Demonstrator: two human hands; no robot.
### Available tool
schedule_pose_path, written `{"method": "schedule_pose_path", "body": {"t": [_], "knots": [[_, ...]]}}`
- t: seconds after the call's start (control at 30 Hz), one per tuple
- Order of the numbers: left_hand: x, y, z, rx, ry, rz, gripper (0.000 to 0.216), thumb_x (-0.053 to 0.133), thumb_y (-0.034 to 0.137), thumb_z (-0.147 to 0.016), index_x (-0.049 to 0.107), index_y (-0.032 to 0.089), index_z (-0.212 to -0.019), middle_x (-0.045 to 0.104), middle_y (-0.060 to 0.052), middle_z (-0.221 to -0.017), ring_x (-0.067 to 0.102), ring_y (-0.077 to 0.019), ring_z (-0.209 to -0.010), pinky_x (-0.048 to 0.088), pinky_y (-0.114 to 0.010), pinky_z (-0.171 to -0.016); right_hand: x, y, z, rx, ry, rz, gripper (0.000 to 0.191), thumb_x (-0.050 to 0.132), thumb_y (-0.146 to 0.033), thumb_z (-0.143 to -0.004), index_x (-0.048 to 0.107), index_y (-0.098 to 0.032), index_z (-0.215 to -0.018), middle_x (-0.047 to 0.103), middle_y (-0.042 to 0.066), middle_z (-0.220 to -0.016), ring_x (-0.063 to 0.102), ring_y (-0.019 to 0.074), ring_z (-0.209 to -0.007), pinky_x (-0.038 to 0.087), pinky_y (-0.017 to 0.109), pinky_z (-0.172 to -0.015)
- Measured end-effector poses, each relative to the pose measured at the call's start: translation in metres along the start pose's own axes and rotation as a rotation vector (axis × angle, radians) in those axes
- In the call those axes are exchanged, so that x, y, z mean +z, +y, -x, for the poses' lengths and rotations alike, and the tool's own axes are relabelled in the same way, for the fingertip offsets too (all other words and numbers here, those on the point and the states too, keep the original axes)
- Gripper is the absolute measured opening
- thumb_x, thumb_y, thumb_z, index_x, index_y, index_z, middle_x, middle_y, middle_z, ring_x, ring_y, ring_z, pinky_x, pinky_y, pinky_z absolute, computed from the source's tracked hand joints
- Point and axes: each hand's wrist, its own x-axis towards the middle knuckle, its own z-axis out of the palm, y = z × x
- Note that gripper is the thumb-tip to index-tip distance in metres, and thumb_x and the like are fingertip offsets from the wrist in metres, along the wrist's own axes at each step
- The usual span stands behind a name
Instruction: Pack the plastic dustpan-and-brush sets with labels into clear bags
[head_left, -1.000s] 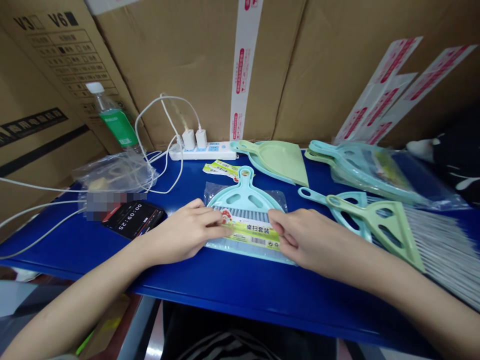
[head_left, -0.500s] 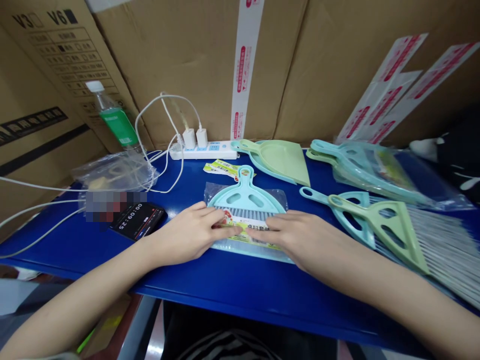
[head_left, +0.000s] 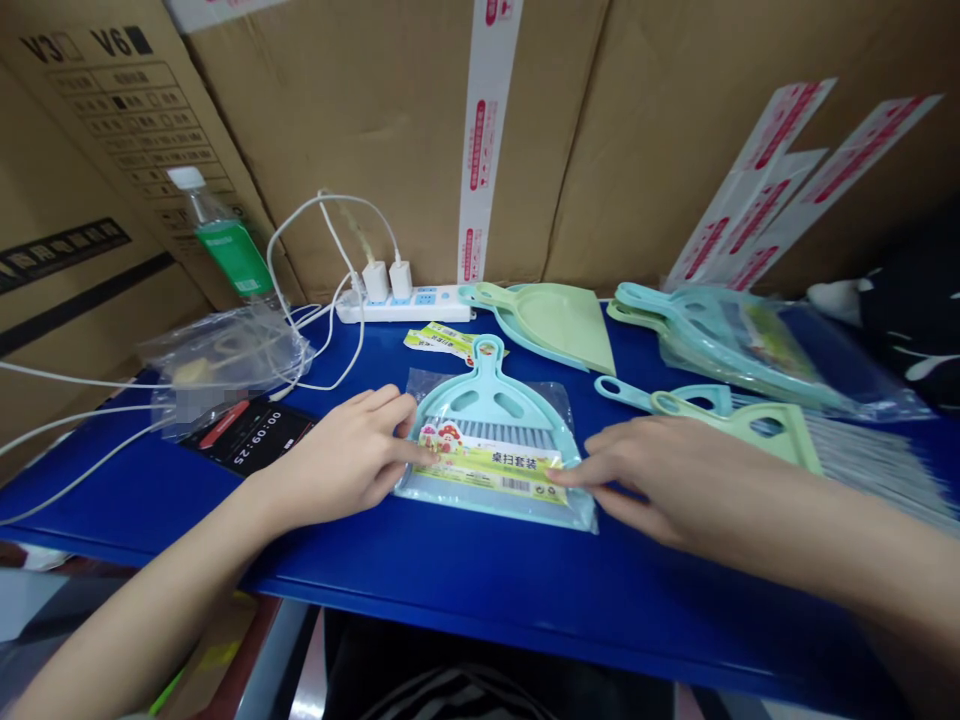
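Observation:
A light blue dustpan and brush set lies flat in a clear plastic bag in front of me. Across its lower part runs a yellow-green label printed with red mushrooms and a barcode. My left hand rests at the label's left end, one finger pressing on it and the others loosely bent. At the right end, my right hand touches the label with an outstretched finger. Neither hand grips anything; the grey bristles show between them.
Behind lie a torn label card, a green dustpan over a blue one, and a power strip. Blue and green brushes and a bagged set are on the right. A phone, cables and a bottle stand left.
My hands have moved apart from the label's middle, the left one to the left and the right one to the right. More of the label now shows.

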Motion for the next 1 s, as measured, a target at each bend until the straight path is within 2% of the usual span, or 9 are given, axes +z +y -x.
{"method": "schedule_pose_path", "body": {"t": [0.1,0.23,0.37,0.53,0.63,0.73,0.87,1.0], "knots": [[-0.002,-0.004,0.003,-0.051,0.010,0.014,0.044,0.044,0.005,-0.088,0.075,0.032,-0.101,0.054,-0.004,-0.084,0.050,-0.0184,-0.079,0.044,-0.029,-0.069,-0.006,0.002,0.001,0.051,-0.081,-0.005,0.035,0.052,-0.010,-0.077,0.077,-0.030,-0.091,0.074,0.001,-0.080,0.067,0.0195,-0.070,0.044,0.030,-0.061],[-0.003,-0.007,0.005,-0.107,-0.016,0.063,0.042,0.040,0.006,-0.088,0.076,0.027,-0.092,0.057,-0.003,-0.084,0.053,-0.0172,-0.077,0.044,-0.028,-0.068,-0.009,0.002,-0.002,0.096,-0.089,-0.004,0.036,0.047,-0.010,-0.079,0.076,-0.028,-0.089,0.075,0.002,-0.085,0.067,0.0194,-0.074,0.044,0.031,-0.064],[-0.004,-0.003,0.002,-0.150,-0.071,0.113,0.036,0.034,0.008,-0.086,0.068,0.020,-0.083,0.061,-0.002,-0.079,0.057,-0.0172,-0.074,0.044,-0.029,-0.068,-0.008,0.001,-0.004,0.088,-0.081,0.011,0.033,0.043,-0.010,-0.081,0.072,-0.025,-0.086,0.073,0.003,-0.086,0.066,0.0190,-0.075,0.043,0.030,-0.064],[0.002,0.004,-0.003,-0.180,0.001,0.096,0.027,0.037,0.022,-0.088,0.058,0.019,-0.072,0.061,-0.002,-0.070,0.055,-0.0166,-0.063,0.039,-0.028,-0.059,-0.006,0.000,-0.005,0.115,-0.121,0.010,0.026,0.042,-0.014,-0.085,0.066,-0.023,-0.084,0.069,0.004,-0.077,0.063,0.0189,-0.066,0.039,0.029,-0.059],[0.008,0.006,-0.005,-0.216,0.035,0.091,0.030,0.038,0.028,-0.092,0.055,0.019,-0.068,0.060,-0.001,-0.068,0.055,-0.0151,-0.061,0.037,-0.026,-0.056,-0.005,-0.001,-0.005,0.138,-0.158,0.011,0.028,0.038,-0.012,-0.087,0.063,-0.022,-0.086,0.069,0.006,-0.078,0.064,0.0208,-0.069,0.039,0.031,-0.062],[0.014,0.006,-0.005,-0.245,0.026,0.065,0.024,0.043,0.025,-0.089,0.052,0.020,-0.067,0.061,0.000,-0.067,0.057,-0.0150,-0.062,0.037,-0.025,-0.056,-0.005,-0.003,-0.006,0.151,-0.196,0.053,0.028,0.035,-0.014,-0.090,0.061,-0.021,-0.087,0.068,0.007,-0.078,0.064,0.0223,-0.068,0.038,0.032,-0.060],[0.016,0.008,-0.006,-0.289,0.012,0.032,0.017,0.046,0.022,-0.085,0.050,0.020,-0.068,0.061,0.001,-0.067,0.058,-0.0144,-0.061,0.039,-0.024,-0.054,-0.004,-0.008,-0.011,0.078,-0.156,0.074,0.030,0.032,-0.018,-0.094,0.058,-0.021,-0.079,0.066,0.006,-0.071,0.061,0.0205,-0.061,0.035,0.031,-0.056],[0.014,0.013,-0.009,-0.379,-0.069,0.001,0.013,0.046,0.021,-0.083,0.048,0.021,-0.070,0.061,0.002,-0.064,0.058,-0.0149,-0.056,0.037,-0.025,-0.052,-0.002,-0.014,-0.017,0.129,-0.175,0.148,0.030,0.032,-0.018,-0.094,0.056,-0.020,-0.077,0.065,0.005,-0.066,0.060,0.0190,-0.057,0.031,0.031,-0.053]]}}
